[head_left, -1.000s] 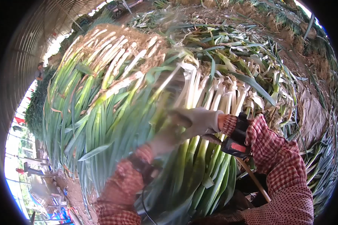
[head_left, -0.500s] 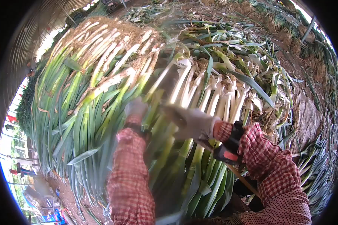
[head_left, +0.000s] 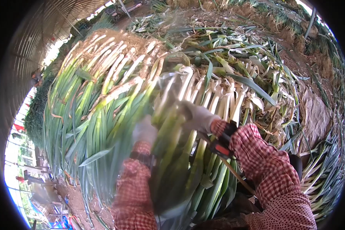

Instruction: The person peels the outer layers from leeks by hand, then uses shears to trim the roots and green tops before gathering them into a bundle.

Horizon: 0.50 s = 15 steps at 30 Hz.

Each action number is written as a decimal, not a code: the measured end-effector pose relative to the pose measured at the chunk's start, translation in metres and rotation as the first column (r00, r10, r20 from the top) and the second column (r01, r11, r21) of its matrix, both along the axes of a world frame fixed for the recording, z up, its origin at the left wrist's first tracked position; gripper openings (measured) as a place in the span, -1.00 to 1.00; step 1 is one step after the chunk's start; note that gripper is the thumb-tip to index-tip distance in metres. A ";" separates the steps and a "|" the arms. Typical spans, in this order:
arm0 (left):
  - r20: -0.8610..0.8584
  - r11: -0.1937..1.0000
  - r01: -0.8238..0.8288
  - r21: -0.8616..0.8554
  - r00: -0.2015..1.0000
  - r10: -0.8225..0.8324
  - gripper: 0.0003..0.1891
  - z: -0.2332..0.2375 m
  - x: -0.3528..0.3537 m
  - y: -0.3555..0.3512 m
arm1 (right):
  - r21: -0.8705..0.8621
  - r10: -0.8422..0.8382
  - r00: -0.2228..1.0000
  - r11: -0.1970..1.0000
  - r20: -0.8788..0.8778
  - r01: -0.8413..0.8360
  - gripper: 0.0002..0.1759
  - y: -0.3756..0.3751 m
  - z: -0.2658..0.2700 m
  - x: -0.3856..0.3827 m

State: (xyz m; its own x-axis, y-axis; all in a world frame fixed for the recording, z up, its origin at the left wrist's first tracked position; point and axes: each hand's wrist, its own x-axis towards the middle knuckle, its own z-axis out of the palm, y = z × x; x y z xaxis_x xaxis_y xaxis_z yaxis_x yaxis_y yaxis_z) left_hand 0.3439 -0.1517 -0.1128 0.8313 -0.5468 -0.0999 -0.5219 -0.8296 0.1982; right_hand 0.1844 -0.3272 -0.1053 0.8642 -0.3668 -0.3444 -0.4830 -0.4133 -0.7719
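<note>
My left hand (head_left: 144, 130), in a pale glove, is over the green leaves of the long green onions (head_left: 115, 126). Motion blur smears its fingers, so what they hold cannot be made out. Further right, my gloved right hand (head_left: 200, 116) is closed above peeled green onions (head_left: 218, 103) with white stalks. Its fingertips are blurred beside a smeared stalk. From under its palm a dark bar runs down to a thin tan tube or stick (head_left: 235, 174); the held end is hidden. A black and red band (head_left: 220, 148) circles the right wrist.
Unpeeled green onions with shaggy roots (head_left: 111, 34) lie in a thick layer at left. Stripped leaves and skins (head_left: 268, 80) are heaped at right, by a crumpled brown sheet (head_left: 314, 115). More onions (head_left: 322, 172) lie at lower right. Another person (head_left: 35, 79) is far left.
My left hand has moved down and slightly right. The right hand has shifted a little left and up. The view has tilted slightly, so the onion pile appears lower and further right.
</note>
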 end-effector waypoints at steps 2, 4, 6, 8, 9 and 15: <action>-0.056 1.000 0.001 -0.023 0.998 -0.002 -0.73 -0.003 -0.004 0.006 | -0.071 -0.049 0.996 0.996 0.076 0.055 -0.10 -0.013 -0.004 0.016; -0.080 1.000 -0.007 -0.021 0.997 0.006 -0.65 -0.008 -0.007 0.008 | -0.125 -0.094 0.995 0.987 0.043 0.099 -0.13 -0.027 -0.013 0.038; -0.105 0.998 -0.019 -0.053 0.994 0.013 -0.64 -0.014 -0.009 0.011 | -0.083 -0.143 0.990 0.986 -0.003 0.142 -0.14 -0.036 -0.013 0.043; -0.161 0.997 0.004 -0.074 0.987 -0.016 -0.64 -0.008 -0.017 0.012 | -0.161 -0.076 0.997 0.984 0.029 0.080 -0.13 -0.042 -0.016 0.040; -0.176 0.993 0.040 -0.110 0.983 -0.059 -0.63 -0.005 -0.019 0.015 | -0.058 0.051 0.992 0.997 0.116 -0.045 -0.14 -0.048 -0.031 0.041; -0.293 0.975 0.179 -0.133 0.933 -0.211 -0.46 -0.016 -0.018 0.028 | 0.023 -0.013 0.999 1.000 0.041 0.012 -0.05 -0.041 0.000 0.009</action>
